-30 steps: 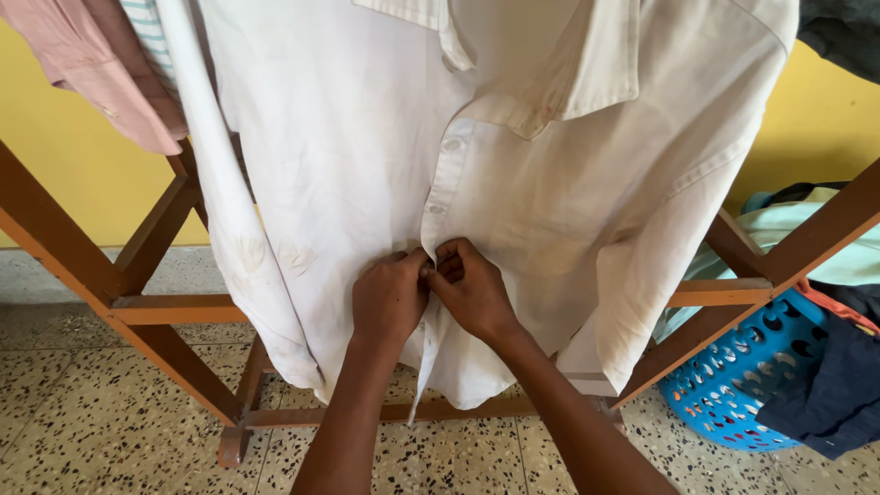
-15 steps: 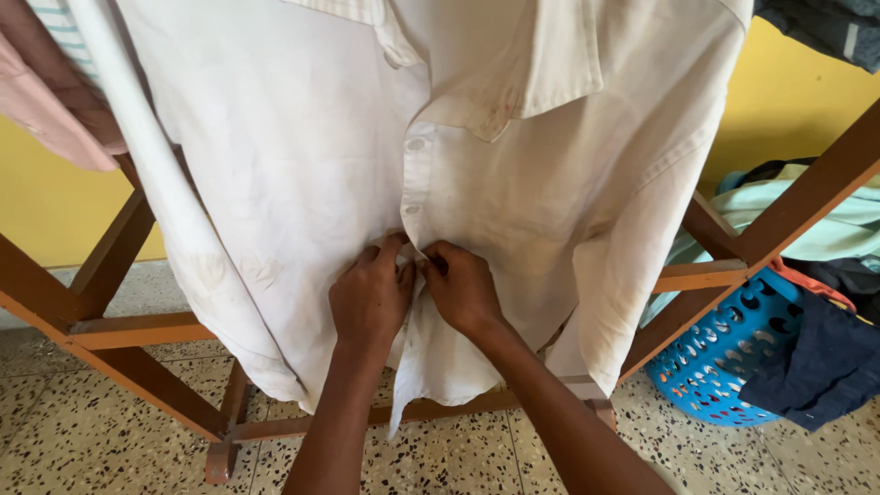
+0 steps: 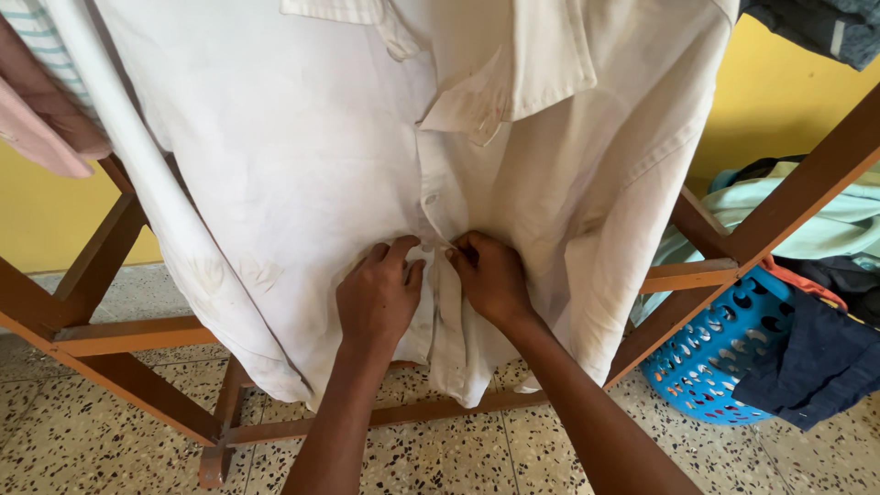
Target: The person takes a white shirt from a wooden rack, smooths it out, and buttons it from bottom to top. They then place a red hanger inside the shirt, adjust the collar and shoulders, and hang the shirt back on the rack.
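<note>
Shirt: we see a white button-up shirt [image 3: 302,165] hanging front-out on a wooden drying rack [image 3: 137,330], its collar at the top edge of the view and its hem just above the rack's low crossbar.
Left hand: our left hand [image 3: 378,295] reaches up from below, forearm nearly vertical, back of the hand toward us — fingers curled close together and pinching the left edge of the shirt's placket.
Right hand: our right hand [image 3: 492,277] comes in on a slant from the lower right, wrist bent, knuckles up — fingers bunched narrow and gripping the opposite placket edge.
Meeting point: the fingertips of both hands nearly touch at the placket, below a visible button [image 3: 429,198].
Left of the shirt: a pink garment [image 3: 37,137] hangs on the same rack.
Right side: a blue perforated laundry basket [image 3: 724,362] stands on the speckled floor [image 3: 92,449], with dark clothes [image 3: 807,367] draped over its rim.
Behind: a yellow wall [image 3: 788,101].
</note>
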